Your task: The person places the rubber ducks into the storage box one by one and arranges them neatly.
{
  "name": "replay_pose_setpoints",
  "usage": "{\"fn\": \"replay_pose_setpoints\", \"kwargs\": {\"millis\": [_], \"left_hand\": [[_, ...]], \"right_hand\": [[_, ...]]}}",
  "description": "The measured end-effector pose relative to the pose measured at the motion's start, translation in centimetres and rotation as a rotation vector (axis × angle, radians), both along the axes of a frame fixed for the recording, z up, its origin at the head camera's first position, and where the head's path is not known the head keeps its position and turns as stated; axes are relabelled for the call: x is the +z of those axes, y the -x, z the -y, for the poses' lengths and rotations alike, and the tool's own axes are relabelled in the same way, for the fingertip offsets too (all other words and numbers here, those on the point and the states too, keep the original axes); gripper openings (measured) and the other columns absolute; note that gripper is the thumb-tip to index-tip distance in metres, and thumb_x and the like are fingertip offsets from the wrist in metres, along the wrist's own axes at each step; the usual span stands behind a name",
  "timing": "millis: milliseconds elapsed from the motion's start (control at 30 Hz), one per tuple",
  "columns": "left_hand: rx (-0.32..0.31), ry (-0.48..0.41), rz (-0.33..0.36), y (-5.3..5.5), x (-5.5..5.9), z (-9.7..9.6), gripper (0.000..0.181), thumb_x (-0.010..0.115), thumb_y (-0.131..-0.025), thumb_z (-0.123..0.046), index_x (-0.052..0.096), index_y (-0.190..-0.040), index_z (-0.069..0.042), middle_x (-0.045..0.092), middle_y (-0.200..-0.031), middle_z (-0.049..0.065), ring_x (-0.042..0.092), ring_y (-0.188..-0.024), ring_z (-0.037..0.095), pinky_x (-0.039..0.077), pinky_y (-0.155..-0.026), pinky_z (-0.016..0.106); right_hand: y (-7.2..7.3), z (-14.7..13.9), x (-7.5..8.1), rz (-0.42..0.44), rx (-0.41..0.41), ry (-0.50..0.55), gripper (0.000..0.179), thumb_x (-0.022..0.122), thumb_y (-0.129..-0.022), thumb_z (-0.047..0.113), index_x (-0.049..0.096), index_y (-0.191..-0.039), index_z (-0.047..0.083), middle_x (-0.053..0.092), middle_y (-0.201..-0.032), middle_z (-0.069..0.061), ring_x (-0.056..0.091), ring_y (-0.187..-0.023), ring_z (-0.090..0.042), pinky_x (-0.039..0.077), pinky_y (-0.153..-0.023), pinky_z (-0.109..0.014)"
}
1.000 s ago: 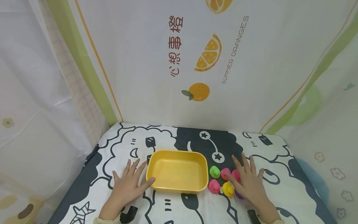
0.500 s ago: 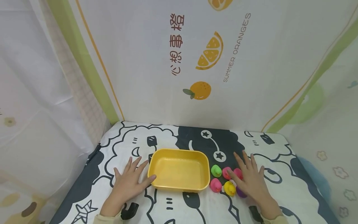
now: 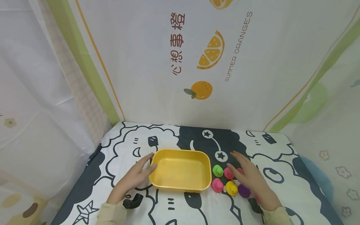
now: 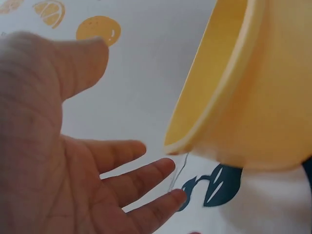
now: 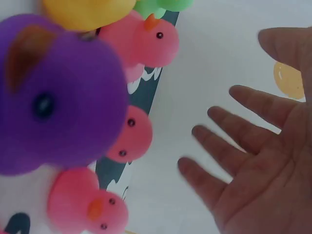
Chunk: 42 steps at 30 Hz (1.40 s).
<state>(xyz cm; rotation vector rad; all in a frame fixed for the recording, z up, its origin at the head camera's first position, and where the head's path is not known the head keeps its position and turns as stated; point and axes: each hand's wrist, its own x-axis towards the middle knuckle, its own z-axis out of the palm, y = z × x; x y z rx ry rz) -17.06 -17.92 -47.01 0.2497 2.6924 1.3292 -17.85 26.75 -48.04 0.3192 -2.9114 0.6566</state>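
Note:
My left hand (image 3: 136, 177) is at the left end of a yellow plastic basin (image 3: 180, 189); in the left wrist view its extended fingers and thumb stand apart from the basin's rim (image 4: 226, 87). Toy ducks lie to the right of the basin: a green duck (image 3: 217, 171), a yellow duck (image 3: 231, 188), a purple duck (image 3: 244, 191) and several pink ducks (image 3: 217, 185). Over and beside them hovers my right hand (image 3: 251, 177), holding nothing. Its fingers look extended in the right wrist view, with the purple duck (image 5: 73, 97) close to the camera. The right hand partly covers some pink ducks.
A white cloth (image 3: 160, 206) with dark cartoon drawings covers the table. Behind it hangs a white curtain (image 3: 140, 62) printed with oranges and writing; more pale printed curtains (image 3: 337, 131) enclose the sides.
Both hands have turned from palms down to more sideways, palms facing inward. The left hand has come closer to the basin's end; the purple duck is now more visible.

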Motion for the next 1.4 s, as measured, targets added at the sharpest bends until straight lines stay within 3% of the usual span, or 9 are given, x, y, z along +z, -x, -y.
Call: {"fn": "replay_pose_setpoints", "kwargs": {"millis": [167, 300, 433, 600, 767, 900, 1033, 1200, 1400], "left_hand": [[0.021, -0.136, 0.045, 1.3, -0.9, -0.6, 0.063, 0.053, -0.104, -0.041, 0.037, -0.154, -0.005, 0.044, -0.153, 0.020, 0.038, -0.142, 0.041, 0.030, -0.115, 0.065], [0.050, -0.186, 0.068, 1.9, -1.6, -1.0, 0.063, 0.053, -0.105, -0.039, 0.036, -0.154, -0.004, 0.048, -0.149, 0.021, 0.043, -0.139, 0.041, 0.033, -0.114, 0.061], [0.107, -0.247, 0.103, 2.2, -2.6, -1.0, 0.057, 0.048, -0.107, -0.036, 0.036, -0.155, -0.007, 0.045, -0.152, 0.020, 0.042, -0.140, 0.040, 0.031, -0.116, 0.061], [0.166, -0.366, 0.177, 2.4, -4.4, -0.8, 0.050, 0.046, -0.107, -0.039, 0.044, -0.152, -0.017, 0.044, -0.155, 0.010, 0.035, -0.145, 0.036, 0.023, -0.118, 0.061], [0.171, -0.496, 0.193, 2.6, -5.8, -0.5, 0.051, 0.049, -0.105, -0.041, 0.048, -0.150, -0.019, 0.043, -0.156, 0.005, 0.032, -0.148, 0.031, 0.023, -0.121, 0.054], [0.164, -0.577, 0.194, 2.9, -6.1, -0.4, 0.050, 0.051, -0.104, -0.041, 0.050, -0.149, -0.018, 0.044, -0.156, 0.004, 0.039, -0.144, 0.028, 0.033, -0.118, 0.047], [0.168, -0.597, 0.189, 3.1, -6.2, -0.4, 0.049, 0.052, -0.104, -0.041, 0.051, -0.148, -0.018, 0.046, -0.154, 0.003, 0.045, -0.140, 0.026, 0.040, -0.113, 0.041], [0.132, -0.631, 0.179, 3.4, -6.1, -0.6, 0.049, 0.050, -0.105, -0.039, 0.051, -0.148, -0.016, 0.047, -0.153, 0.004, 0.046, -0.140, 0.025, 0.040, -0.114, 0.039], [0.142, -0.638, 0.179, 3.5, -6.1, -0.7, 0.047, 0.049, -0.106, -0.037, 0.051, -0.147, -0.014, 0.047, -0.153, 0.004, 0.044, -0.141, 0.025, 0.038, -0.115, 0.040]], "right_hand": [[0.8, 0.8, 0.1, 0.052, 0.042, 0.036, 0.055, 0.070, -0.096, 0.035, 0.056, -0.140, 0.005, 0.057, -0.140, -0.020, 0.054, -0.128, -0.042, 0.046, -0.102, -0.062], [1.5, 1.4, -0.1, 0.097, 0.076, 0.042, 0.044, 0.073, -0.094, 0.031, 0.065, -0.131, 0.008, 0.065, -0.132, -0.014, 0.061, -0.121, -0.038, 0.050, -0.099, -0.058], [1.8, 1.8, -0.7, 0.143, 0.115, 0.034, 0.036, 0.076, -0.091, 0.028, 0.071, -0.123, 0.013, 0.070, -0.123, -0.006, 0.063, -0.119, -0.033, 0.051, -0.100, -0.055], [1.9, 2.2, -1.2, 0.202, 0.129, 0.032, 0.035, 0.077, -0.090, 0.031, 0.073, -0.121, 0.016, 0.071, -0.120, -0.003, 0.063, -0.118, -0.031, 0.052, -0.099, -0.056], [1.8, 2.4, -1.1, 0.195, 0.169, 0.034, 0.031, 0.077, -0.090, 0.032, 0.074, -0.119, 0.020, 0.072, -0.116, 0.001, 0.065, -0.113, -0.026, 0.054, -0.097, -0.053], [1.8, 2.4, -1.0, 0.196, 0.217, 0.024, 0.030, 0.079, -0.089, 0.032, 0.074, -0.116, 0.022, 0.072, -0.110, 0.006, 0.066, -0.106, -0.021, 0.056, -0.094, -0.049], [2.0, 2.4, -1.0, 0.197, 0.254, 0.015, 0.030, 0.080, -0.088, 0.031, 0.074, -0.116, 0.021, 0.073, -0.110, 0.006, 0.066, -0.105, -0.021, 0.057, -0.093, -0.048], [2.3, 2.0, -1.1, 0.206, 0.273, 0.016, 0.030, 0.081, -0.087, 0.029, 0.075, -0.115, 0.021, 0.072, -0.109, 0.008, 0.066, -0.103, -0.017, 0.058, -0.091, -0.041], [2.5, 1.7, -1.1, 0.192, 0.301, 0.031, 0.029, 0.080, -0.088, 0.029, 0.075, -0.115, 0.020, 0.072, -0.107, 0.009, 0.067, -0.100, -0.017, 0.059, -0.089, -0.039]]}}
